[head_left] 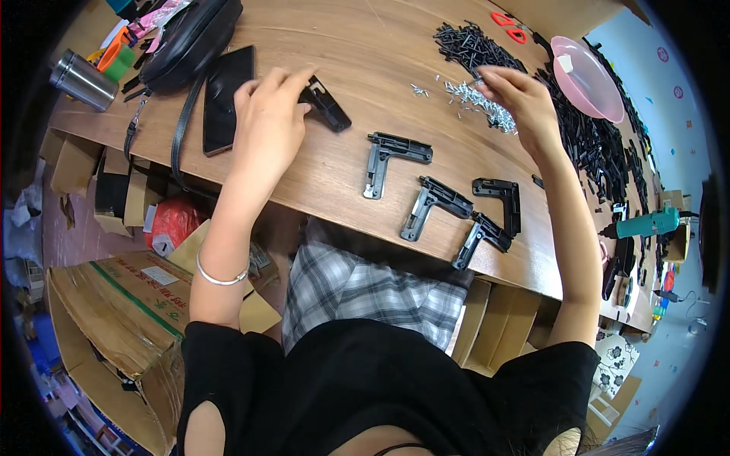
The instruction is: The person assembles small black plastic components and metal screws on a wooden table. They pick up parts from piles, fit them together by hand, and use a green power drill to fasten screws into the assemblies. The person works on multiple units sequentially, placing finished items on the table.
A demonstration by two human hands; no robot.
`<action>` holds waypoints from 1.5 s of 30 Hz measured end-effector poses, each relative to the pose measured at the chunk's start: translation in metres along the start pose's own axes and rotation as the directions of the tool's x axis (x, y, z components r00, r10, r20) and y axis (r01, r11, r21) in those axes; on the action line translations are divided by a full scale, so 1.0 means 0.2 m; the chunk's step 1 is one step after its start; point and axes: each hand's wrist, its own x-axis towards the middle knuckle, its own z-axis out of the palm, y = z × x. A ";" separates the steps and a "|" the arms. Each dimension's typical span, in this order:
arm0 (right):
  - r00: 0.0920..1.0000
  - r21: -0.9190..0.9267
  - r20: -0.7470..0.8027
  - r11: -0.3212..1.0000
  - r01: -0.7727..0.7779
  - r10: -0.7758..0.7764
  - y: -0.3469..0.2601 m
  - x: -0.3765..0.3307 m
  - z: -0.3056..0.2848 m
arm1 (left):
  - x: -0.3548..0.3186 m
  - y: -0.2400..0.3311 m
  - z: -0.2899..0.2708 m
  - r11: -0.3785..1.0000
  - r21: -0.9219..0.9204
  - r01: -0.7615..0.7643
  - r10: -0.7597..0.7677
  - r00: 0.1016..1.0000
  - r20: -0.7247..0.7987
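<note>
My left hand [268, 121] grips one end of a black L-shaped plastic bracket [328, 108] lying on the wooden table [357, 45]. Over a small pile of silver screws [475, 102] my right hand [521, 99] hovers, its fingertips pinched together on what looks like one screw. Several more black L-shaped brackets lie in front of me: one [391, 156] in the middle, another [435, 204] to its right, and two [494, 216] overlapping near the table's edge.
A black phone [224, 99] and a black strapped bag [190, 42] lie left of my left hand, with a steel cup [82, 80] further left. Black plastic parts [601, 144], a pink bowl [589, 80], red scissors [509, 24] and a teal power tool [650, 223] are at right. Cardboard boxes [114, 304] stand below.
</note>
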 end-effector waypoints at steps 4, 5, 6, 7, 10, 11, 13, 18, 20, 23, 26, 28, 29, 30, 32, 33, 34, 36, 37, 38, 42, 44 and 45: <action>0.982 0.318 -0.080 0.938 -0.137 0.170 -0.02 -0.26 0.02 | -0.08 0.16 -0.03 0.720 -0.673 0.172 -0.140 0.985 0.101; 0.974 0.384 -0.091 0.910 -0.158 0.208 -0.03 -0.32 0.05 | -0.12 0.21 -0.01 0.471 -0.850 0.238 -0.175 0.969 0.175; 0.974 0.398 -0.077 0.902 -0.167 0.214 -0.03 -0.39 0.07 | -0.15 0.26 0.00 0.327 -0.894 0.304 -0.152 0.951 0.268; 0.973 0.412 -0.065 0.894 -0.176 0.221 -0.04 -0.46 0.09 | -0.19 0.31 -0.01 0.177 -0.911 0.372 -0.115 0.927 0.356; 0.994 0.396 0.020 0.912 -0.110 0.111 -0.08 -0.65 0.19 | -0.28 0.47 0.05 -0.044 -0.913 0.406 -0.151 0.901 0.408; 0.995 0.376 0.033 0.921 -0.098 0.092 -0.10 -0.70 0.23 | -0.30 0.51 0.08 -0.088 -0.904 0.419 -0.172 0.887 0.428; 0.998 0.307 -0.015 0.950 -0.059 0.067 -0.10 -0.79 0.29 | -0.33 0.55 0.10 -0.089 -0.880 0.467 -0.130 0.870 0.475; 0.811 -0.534 0.105 0.655 0.535 -0.576 -0.05 -0.84 0.26 | -0.37 0.61 0.09 -0.229 -0.769 0.597 -0.060 0.780 0.623; 0.746 -0.667 0.169 0.483 0.567 -0.644 -0.05 -0.88 0.25 | -0.38 0.63 0.10 -0.155 -0.796 0.585 -0.087 0.795 0.601; 0.734 -0.713 0.105 0.463 0.526 -0.671 -0.05 -0.92 0.22 | -0.41 0.63 0.11 -0.073 -0.819 0.570 -0.116 0.810 0.574; 0.837 -0.468 -0.105 0.769 0.435 -0.537 -0.07 -0.96 0.19 | -0.42 0.66 0.10 -0.031 -0.819 0.573 -0.037 0.818 0.574; 0.778 -0.469 -0.063 0.707 0.529 -0.625 -0.06 -0.92 0.19 | -0.43 0.68 0.11 -0.052 -0.820 0.570 0.049 0.821 0.568; 0.771 -0.468 -0.054 0.698 0.542 -0.635 -0.05 -0.92 0.20 | -0.44 0.70 0.10 -0.049 -0.808 0.587 0.058 0.810 0.584; 0.764 -0.465 -0.046 0.691 0.554 -0.643 -0.05 -0.92 0.21 | -0.44 0.71 0.09 -0.046 -0.797 0.603 0.068 0.798 0.599; 0.755 -0.483 -0.048 0.677 0.556 -0.654 -0.04 -0.92 0.23 | -0.46 0.72 0.08 -0.076 -0.813 0.577 0.087 0.817 0.571; 0.750 -0.492 -0.049 0.669 0.557 -0.660 -0.03 -0.93 0.23 | -0.47 0.73 0.08 -0.073 -0.821 0.567 0.090 0.823 0.560; 0.748 -0.489 -0.062 0.674 0.554 -0.661 -0.02 -0.93 0.23 | -0.48 0.74 0.07 -0.070 -0.828 0.557 0.093 0.830 0.551; 0.771 -0.462 -0.091 0.713 0.528 -0.630 -0.01 -0.95 0.24 | -0.48 0.75 0.06 0.008 -0.827 0.562 0.091 0.824 0.560; 0.782 -0.449 -0.107 0.732 0.513 -0.614 -0.01 -0.96 0.25 | -0.48 0.76 0.04 0.034 -0.844 0.536 0.094 0.839 0.537; 0.787 -0.405 -0.142 0.760 0.508 -0.601 0.00 -0.96 0.25 | -0.49 0.77 0.03 0.060 -0.859 0.509 0.097 0.853 0.513; 0.806 -0.252 -0.238 0.836 0.487 -0.541 0.00 -1.00 0.29 | -0.52 0.76 0.02 0.184 -0.886 0.425 0.151 0.879 0.453; 0.833 -0.184 -0.237 0.865 0.467 -0.500 -0.01 -1.02 0.27 | -0.51 0.76 0.03 0.282 -0.894 0.349 0.181 0.895 0.407; 0.873 -0.099 -0.195 0.895 0.436 -0.447 0.00 -1.03 0.26 | -0.51 0.76 0.03 0.305 -0.893 0.332 0.183 0.899 0.397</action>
